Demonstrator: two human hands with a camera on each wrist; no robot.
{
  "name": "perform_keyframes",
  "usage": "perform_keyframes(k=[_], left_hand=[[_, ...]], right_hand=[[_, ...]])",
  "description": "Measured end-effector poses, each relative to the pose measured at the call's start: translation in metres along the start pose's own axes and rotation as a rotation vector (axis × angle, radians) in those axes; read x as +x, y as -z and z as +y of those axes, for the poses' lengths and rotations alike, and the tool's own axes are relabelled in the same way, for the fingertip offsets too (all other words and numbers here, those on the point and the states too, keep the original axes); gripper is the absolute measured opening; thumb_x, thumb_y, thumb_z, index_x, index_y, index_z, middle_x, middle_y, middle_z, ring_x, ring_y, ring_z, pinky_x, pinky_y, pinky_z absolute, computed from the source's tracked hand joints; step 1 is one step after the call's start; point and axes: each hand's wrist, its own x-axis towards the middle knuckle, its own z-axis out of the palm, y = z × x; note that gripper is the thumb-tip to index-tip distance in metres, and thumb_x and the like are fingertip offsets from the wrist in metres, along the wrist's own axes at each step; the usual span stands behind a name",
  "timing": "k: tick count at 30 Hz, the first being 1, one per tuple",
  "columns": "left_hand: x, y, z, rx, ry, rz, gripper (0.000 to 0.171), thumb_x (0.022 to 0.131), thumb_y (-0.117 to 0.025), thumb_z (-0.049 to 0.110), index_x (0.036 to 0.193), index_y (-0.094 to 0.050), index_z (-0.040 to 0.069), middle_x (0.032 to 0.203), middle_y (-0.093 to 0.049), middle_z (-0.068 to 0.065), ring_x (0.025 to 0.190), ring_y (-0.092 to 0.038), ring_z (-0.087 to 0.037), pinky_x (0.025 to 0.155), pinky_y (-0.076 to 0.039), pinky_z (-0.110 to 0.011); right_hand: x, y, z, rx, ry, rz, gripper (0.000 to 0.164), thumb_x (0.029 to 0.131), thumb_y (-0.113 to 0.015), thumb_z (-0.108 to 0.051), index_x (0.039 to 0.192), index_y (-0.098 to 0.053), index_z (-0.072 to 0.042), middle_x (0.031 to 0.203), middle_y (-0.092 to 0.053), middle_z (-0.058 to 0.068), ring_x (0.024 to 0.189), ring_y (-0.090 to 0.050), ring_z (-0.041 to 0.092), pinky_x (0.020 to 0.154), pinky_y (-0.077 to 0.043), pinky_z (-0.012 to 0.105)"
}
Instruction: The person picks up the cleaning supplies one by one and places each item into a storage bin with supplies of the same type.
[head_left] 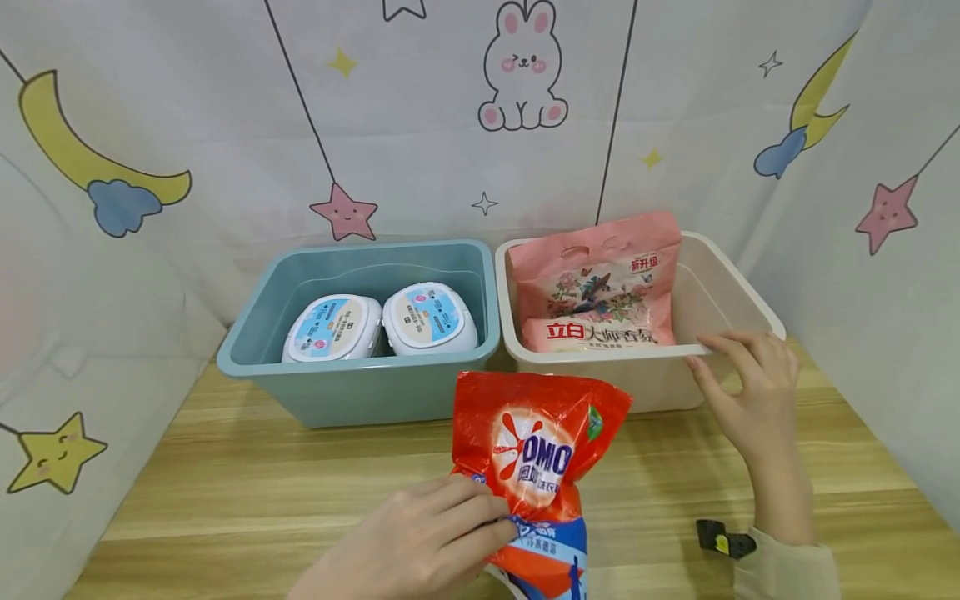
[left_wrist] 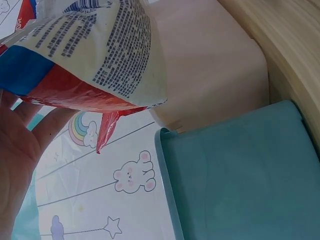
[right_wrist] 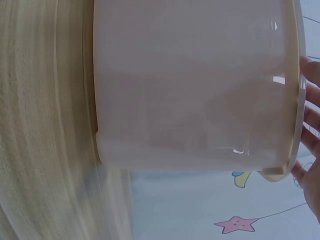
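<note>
My left hand (head_left: pixel 420 533) holds a red and blue OMO laundry powder bag (head_left: pixel 536 467), which stands up in front of the bins. In the left wrist view the bag's printed back (left_wrist: pixel 100 55) shows, with part of the left hand (left_wrist: pixel 22 145) beneath it. On the right, my right hand (head_left: pixel 757 383) grips the front rim of a cream bin (head_left: pixel 600 357), thumb on the outside and fingers over the edge. The right wrist view has that hand (right_wrist: pixel 312 120) along the rim. A pink laundry powder bag (head_left: pixel 600 292) leans inside the cream bin.
A teal bin (head_left: pixel 360 392) stands left of the cream one and holds two white lidded tubs (head_left: pixel 333 329). A black strap (head_left: pixel 723 540) is by the right sleeve. Beneath is a wood-grain table (head_left: pixel 247 500); a printed white cloth (head_left: pixel 420 125) hangs behind.
</note>
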Motion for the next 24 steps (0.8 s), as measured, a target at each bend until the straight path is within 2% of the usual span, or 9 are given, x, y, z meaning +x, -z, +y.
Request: perform_keyframes(k=[11,16,24], left_hand=[[0.008,0.007,-0.002,0.088,-0.028,0.031,0.049,0.086,-0.065,0.049,0.126,-0.055,0.023,0.121,-0.062,0.013,0.112,-0.054,0.000,0.087,-0.051,-0.014],[0.012,0.008,-0.003,0.069,-0.020,0.047,0.048,0.085,-0.068,0.045,0.125,-0.056,0.022,0.118,-0.064,0.012,0.109,-0.056,-0.002,0.089,-0.052,-0.018],[0.022,0.006,-0.005,0.168,-0.075,0.163,0.039,0.079,-0.078,0.030,0.113,-0.065,0.018,0.110,-0.069,0.007,0.100,-0.063,-0.008,0.088,-0.055,-0.022]], right_hand=[[0.000,-0.002,0.000,0.011,-0.004,-0.018,0.059,0.091,-0.056,-0.054,0.097,-0.071,0.002,0.098,-0.063,0.023,0.097,-0.049,0.043,0.098,-0.024,0.039],[0.000,-0.002,0.000,0.006,-0.012,-0.012,0.060,0.091,-0.056,-0.055,0.097,-0.071,0.002,0.098,-0.063,0.023,0.097,-0.049,0.042,0.097,-0.025,0.041],[0.001,0.000,0.000,0.007,-0.013,-0.003,0.059,0.090,-0.057,-0.055,0.096,-0.071,0.002,0.097,-0.063,0.024,0.096,-0.049,0.042,0.096,-0.025,0.039]])
